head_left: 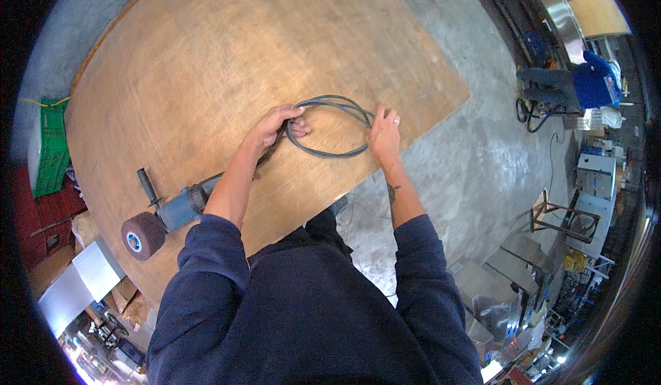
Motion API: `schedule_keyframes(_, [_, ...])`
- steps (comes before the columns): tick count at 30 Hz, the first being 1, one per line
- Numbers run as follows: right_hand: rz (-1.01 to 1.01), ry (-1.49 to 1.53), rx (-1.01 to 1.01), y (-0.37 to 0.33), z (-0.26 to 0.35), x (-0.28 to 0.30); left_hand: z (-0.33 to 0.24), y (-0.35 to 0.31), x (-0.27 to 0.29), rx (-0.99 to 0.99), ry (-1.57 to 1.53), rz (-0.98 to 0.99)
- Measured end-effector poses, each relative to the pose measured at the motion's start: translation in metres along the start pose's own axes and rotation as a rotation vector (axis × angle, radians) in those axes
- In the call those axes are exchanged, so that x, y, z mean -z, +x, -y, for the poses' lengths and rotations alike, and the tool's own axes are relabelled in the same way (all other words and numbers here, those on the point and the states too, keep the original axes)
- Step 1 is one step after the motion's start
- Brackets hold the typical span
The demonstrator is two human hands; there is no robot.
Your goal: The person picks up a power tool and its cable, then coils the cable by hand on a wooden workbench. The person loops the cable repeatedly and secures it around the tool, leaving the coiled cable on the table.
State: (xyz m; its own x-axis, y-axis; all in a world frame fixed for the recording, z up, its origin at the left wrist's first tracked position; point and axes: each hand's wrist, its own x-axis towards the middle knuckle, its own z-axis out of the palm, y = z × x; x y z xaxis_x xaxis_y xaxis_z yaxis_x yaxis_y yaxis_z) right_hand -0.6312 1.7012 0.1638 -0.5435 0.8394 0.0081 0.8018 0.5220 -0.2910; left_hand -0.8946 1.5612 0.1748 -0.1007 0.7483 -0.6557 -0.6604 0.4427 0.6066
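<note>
A dark power cord is looped into a loose coil above the wooden table. My left hand is closed on the left side of the coil, thumb on top and fingers curled beneath. At the coil's right side, my right hand pinches the cord, its back turned up. From my left hand the cord runs down toward a blue power tool lying on the table at the left. The tool carries a brown abrasive wheel and a black side handle. My left forearm hides its rear end.
The wooden table spreads out in front of me, its right corner over the grey concrete floor. A green crate stands left of it. At far right are a person in blue, a metal frame and several cabinets.
</note>
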Motion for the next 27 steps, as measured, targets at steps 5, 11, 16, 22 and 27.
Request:
schedule_keyframes(5, [0.14,-0.063,-0.024,-0.009,-0.02,-0.016,0.001,0.015,0.028,0.028,0.205,0.138])
schedule_keyframes(11, [0.092,0.255,0.083,-0.008,-0.047,-0.008,-0.002,0.019,0.017,0.018,0.376,0.232])
schedule_keyframes(16, [0.137,0.219,-0.01,-0.009,-0.021,-0.02,0.019,0.027,0.002,0.032,0.379,0.107])
schedule_keyframes(22, [0.074,0.187,0.116,0.003,0.006,-0.022,0.006,0.009,-0.022,0.017,0.403,0.052])
schedule_keyframes(27, [0.108,0.072,0.15,0.016,0.015,-0.028,0.01,0.02,-0.008,-0.01,0.313,0.098])
